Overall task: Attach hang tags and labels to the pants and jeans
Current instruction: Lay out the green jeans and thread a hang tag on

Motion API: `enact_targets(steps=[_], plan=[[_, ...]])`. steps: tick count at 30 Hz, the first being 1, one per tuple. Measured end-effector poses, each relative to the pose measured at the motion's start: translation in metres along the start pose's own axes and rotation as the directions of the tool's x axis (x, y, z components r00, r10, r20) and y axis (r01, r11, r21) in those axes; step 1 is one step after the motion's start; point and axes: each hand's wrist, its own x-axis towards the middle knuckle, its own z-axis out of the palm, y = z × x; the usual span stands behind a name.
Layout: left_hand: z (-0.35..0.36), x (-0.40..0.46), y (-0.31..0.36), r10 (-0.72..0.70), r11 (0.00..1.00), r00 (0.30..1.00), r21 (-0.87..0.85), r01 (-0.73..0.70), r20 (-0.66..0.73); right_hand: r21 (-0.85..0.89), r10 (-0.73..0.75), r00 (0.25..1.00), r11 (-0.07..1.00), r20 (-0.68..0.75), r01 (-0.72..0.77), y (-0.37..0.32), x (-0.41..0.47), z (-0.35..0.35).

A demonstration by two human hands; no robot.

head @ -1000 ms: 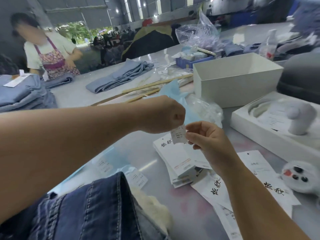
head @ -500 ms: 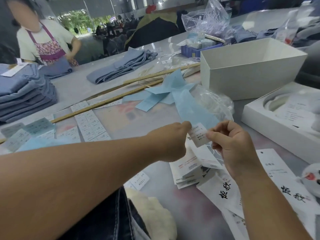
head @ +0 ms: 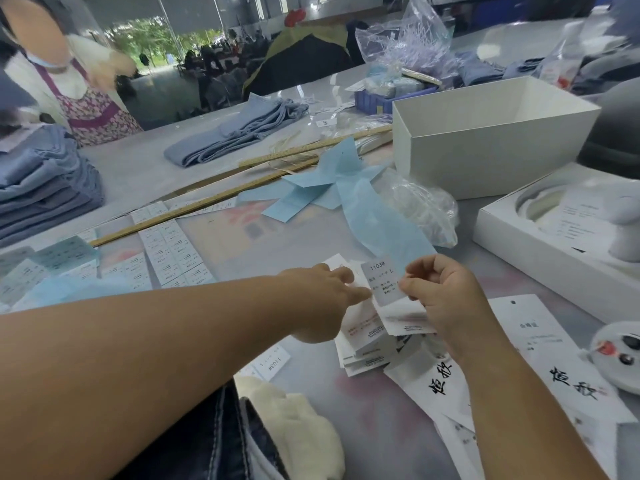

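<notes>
My right hand point(head: 440, 299) pinches a small white size label point(head: 382, 282) printed "1103# L" and holds it up over the table. My left hand point(head: 322, 299) reaches toward the label's left edge, fingers stretched out just short of it or touching it. Beneath both hands lies a stack of white hang tags point(head: 367, 344). More long white tags with black brush lettering point(head: 561, 372) lie to the right. Dark jeans point(head: 221, 441) with a cream fleece lining point(head: 298, 424) sit at the bottom edge near me.
Sheets of label stickers point(head: 173, 251) and blue backing strips point(head: 332, 188) cover the table's middle. A white open box point(head: 485, 150), a boxed white device point(head: 571, 230), wooden rulers point(head: 214, 199), folded jeans point(head: 235, 133) and a jeans stack point(head: 41, 188) surround it. A person in an apron point(head: 79, 95) stands at far left.
My left hand has let go of the label and opened, now stretched toward it. My right hand keeps the label, which has turned to show its print. The view tilted down.
</notes>
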Motion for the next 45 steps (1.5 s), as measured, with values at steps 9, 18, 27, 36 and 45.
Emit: enact_targets(steps=[9,18,27,36,45], plan=[[-0.002,-0.001,0.000,0.017,1.000,0.999,-0.020,-0.016,0.040,-0.058,0.088,0.996,0.994,-0.010,-0.088,0.001,0.000,0.005],[-0.015,-0.002,-0.003,-0.156,0.948,0.984,-0.292,0.124,-0.090,0.101,-0.044,0.999,0.994,0.023,0.042,-0.002,-0.004,0.010],[-0.014,0.000,-0.026,-0.388,0.868,0.920,-0.359,0.343,-0.060,0.026,-0.153,0.931,0.988,0.333,0.153,-0.004,-0.015,0.022],[-0.008,-0.002,-0.014,-0.203,0.954,0.979,-0.223,0.198,0.004,-0.081,-0.182,0.900,0.969,0.396,0.231,-0.008,-0.019,0.023],[-0.008,-0.007,-0.016,-0.158,0.986,0.986,-0.057,0.155,-0.043,-0.066,-0.161,0.931,0.979,0.326,0.193,-0.010,-0.017,0.018]])
